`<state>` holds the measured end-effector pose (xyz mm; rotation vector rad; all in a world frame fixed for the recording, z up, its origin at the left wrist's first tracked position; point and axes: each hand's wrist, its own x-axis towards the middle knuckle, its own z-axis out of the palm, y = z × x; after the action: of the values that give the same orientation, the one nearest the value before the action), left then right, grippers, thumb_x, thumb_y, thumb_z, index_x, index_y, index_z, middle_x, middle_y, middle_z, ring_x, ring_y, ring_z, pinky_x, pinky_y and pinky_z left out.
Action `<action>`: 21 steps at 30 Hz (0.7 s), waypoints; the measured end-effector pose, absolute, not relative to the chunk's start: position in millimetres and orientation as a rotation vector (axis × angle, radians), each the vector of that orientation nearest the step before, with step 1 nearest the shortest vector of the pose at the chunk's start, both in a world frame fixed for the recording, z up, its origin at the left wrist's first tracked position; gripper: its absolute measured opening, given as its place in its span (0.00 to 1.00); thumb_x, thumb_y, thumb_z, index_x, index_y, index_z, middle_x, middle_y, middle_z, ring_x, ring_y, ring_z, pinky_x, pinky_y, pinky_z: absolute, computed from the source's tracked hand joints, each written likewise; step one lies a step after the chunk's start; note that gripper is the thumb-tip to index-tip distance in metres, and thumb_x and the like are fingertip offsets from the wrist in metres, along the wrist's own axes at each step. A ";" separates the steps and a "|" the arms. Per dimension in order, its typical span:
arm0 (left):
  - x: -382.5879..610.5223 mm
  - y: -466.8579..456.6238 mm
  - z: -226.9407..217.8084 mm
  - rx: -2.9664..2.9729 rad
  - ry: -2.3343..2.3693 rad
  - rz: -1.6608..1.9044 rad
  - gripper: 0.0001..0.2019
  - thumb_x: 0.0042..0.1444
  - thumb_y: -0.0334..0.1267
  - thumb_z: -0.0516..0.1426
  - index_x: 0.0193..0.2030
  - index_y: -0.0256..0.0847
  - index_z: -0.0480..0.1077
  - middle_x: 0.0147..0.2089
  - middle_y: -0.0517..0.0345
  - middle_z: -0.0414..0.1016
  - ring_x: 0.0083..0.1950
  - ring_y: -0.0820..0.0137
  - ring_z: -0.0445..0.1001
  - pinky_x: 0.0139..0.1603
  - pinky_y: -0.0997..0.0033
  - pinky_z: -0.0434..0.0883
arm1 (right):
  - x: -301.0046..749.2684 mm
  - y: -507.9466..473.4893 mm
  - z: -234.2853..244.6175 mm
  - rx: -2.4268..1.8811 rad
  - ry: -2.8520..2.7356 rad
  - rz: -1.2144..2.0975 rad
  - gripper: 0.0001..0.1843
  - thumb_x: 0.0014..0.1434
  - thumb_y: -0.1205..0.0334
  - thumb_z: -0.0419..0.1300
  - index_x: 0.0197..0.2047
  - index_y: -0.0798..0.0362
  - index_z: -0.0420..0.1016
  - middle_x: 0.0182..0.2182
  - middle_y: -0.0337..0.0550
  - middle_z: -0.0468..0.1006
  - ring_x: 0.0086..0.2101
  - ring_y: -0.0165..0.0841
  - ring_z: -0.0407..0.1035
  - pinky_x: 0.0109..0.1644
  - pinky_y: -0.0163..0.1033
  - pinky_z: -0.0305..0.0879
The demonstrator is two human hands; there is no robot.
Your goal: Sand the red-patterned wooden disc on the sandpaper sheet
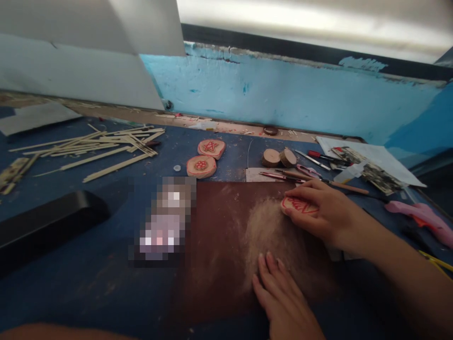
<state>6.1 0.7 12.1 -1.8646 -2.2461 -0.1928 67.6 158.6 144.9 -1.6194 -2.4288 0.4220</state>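
Note:
My right hand (318,212) is closed around the edge of a small wood slice (297,206) with a red drawing on its face. The slice is over the upper right part of a reddish-brown sheet of sandpaper (215,245), which carries a broad patch of pale dust. Lower down, my left hand (279,293) lies flat on the sandpaper with its fingers stretched out, holding nothing. Beyond the sheet sit two wood slices with red markings, a star slice (211,147) and a flower slice (201,166). Fingers partly cover the held slice.
Left of the sandpaper is a pixelated phone-like object (164,222), beside a black bar-shaped object (53,224). Thin wooden sticks (106,146) lie scattered at back left. Plain wood rounds (272,157), pencil-like tools (286,175) and a pink item (421,215) are on the right.

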 end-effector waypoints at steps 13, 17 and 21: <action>9.8 -0.3 -1.1 -1.916 -2.245 -0.126 0.34 0.34 0.49 0.72 0.50 0.33 0.80 0.64 0.26 0.68 0.71 0.27 0.57 0.71 0.24 0.56 | 68.0 157.7 143.2 -1.643 -2.427 0.412 0.19 0.65 0.48 0.62 0.54 0.46 0.82 0.52 0.51 0.78 0.51 0.47 0.76 0.58 0.54 0.73; 6.7 -0.8 2.5 -1.876 -2.249 -0.184 0.35 0.31 0.48 0.73 0.49 0.33 0.80 0.63 0.27 0.68 0.71 0.27 0.57 0.73 0.25 0.53 | 67.1 157.5 144.4 -1.645 -2.430 0.410 0.19 0.65 0.47 0.61 0.55 0.46 0.81 0.52 0.51 0.77 0.51 0.46 0.75 0.58 0.54 0.72; 8.9 -0.4 6.1 -1.826 -2.245 -0.224 0.35 0.28 0.47 0.73 0.47 0.34 0.81 0.62 0.28 0.69 0.70 0.27 0.58 0.73 0.25 0.54 | 63.3 154.0 143.8 -1.665 -2.418 0.347 0.21 0.65 0.48 0.61 0.55 0.49 0.81 0.53 0.52 0.76 0.51 0.47 0.75 0.59 0.56 0.71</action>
<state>8.9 -0.4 6.1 -1.8263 -2.2449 -0.2244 63.3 154.0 143.8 -1.6654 -2.4177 0.3468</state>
